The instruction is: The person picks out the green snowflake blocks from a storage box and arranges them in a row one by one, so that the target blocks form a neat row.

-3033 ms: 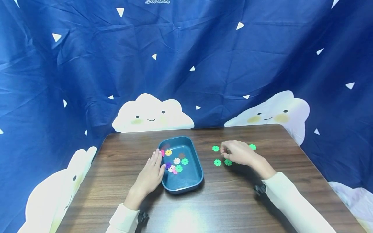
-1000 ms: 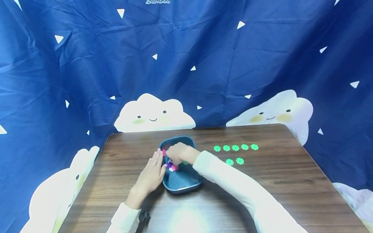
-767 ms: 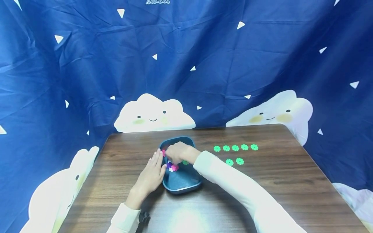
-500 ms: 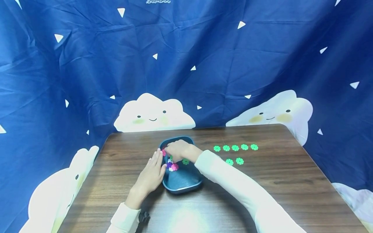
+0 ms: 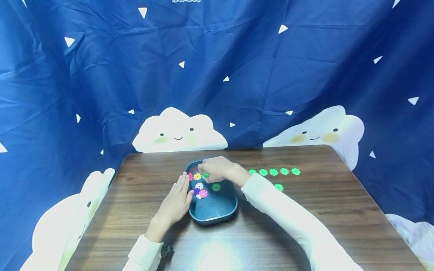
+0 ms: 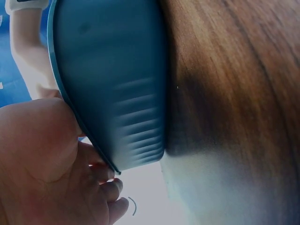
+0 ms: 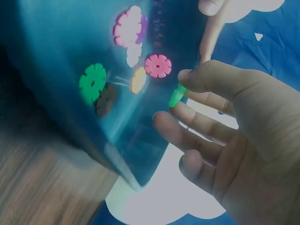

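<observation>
Green flower disc point(image 7: 176, 96) is pinched in the right hand point(image 5: 217, 168) grip over the blue tray point(image 5: 217, 210); left hand point(image 5: 174, 203), fingers straight, presses the tray's side. No writing readable.

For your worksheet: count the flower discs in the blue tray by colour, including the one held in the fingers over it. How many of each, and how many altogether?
Pink discs: 2
Green discs: 2, counting the held green disc pinched by the right hand
Yellow disc: 1
White disc: 1
Purple disc: 1
Brown disc: 1
Total: 8
</observation>
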A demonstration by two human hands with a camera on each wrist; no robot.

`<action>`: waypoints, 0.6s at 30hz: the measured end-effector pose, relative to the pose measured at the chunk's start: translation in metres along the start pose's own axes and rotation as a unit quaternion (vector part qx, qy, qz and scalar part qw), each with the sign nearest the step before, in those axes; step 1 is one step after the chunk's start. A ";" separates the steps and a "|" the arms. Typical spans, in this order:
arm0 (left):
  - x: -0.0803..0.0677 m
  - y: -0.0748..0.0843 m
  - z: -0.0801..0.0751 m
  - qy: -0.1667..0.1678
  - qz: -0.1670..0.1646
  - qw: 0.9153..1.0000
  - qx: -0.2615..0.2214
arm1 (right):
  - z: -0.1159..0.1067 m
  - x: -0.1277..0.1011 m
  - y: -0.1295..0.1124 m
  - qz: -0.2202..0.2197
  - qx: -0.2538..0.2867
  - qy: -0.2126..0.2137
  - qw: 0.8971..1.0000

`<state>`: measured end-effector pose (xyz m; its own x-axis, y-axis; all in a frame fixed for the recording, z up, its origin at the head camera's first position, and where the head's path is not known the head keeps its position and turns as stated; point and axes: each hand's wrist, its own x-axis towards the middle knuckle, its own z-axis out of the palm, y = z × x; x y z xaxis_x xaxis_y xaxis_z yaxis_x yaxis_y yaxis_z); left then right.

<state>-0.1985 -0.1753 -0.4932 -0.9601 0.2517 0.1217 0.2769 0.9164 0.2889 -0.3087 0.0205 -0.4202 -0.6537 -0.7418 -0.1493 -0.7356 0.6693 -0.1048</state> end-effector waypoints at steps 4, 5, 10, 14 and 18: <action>0.001 0.001 0.000 0.000 -0.001 1.000 -0.004 | -0.009 -0.017 0.007 0.002 0.008 0.015 1.000; 0.001 0.001 0.000 -0.001 -0.002 1.000 -0.004 | -0.010 -0.022 0.009 0.004 0.011 0.020 1.000; 0.001 0.002 0.001 -0.002 -0.010 1.000 -0.007 | -0.013 -0.044 0.024 0.017 0.012 0.045 0.999; 0.000 0.002 0.001 0.000 -0.014 1.000 -0.010 | -0.013 -0.062 0.038 0.033 0.006 0.069 0.997; 0.000 0.002 0.001 0.000 -0.014 1.000 -0.008 | -0.014 -0.083 0.050 0.049 0.009 0.091 0.995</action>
<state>-0.1980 -0.1732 -0.4932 -0.9675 0.2262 0.1128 0.2504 0.9182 0.3069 -0.2941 0.1148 -0.3988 -0.7440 -0.6679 0.0200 -0.6652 0.7376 -0.1163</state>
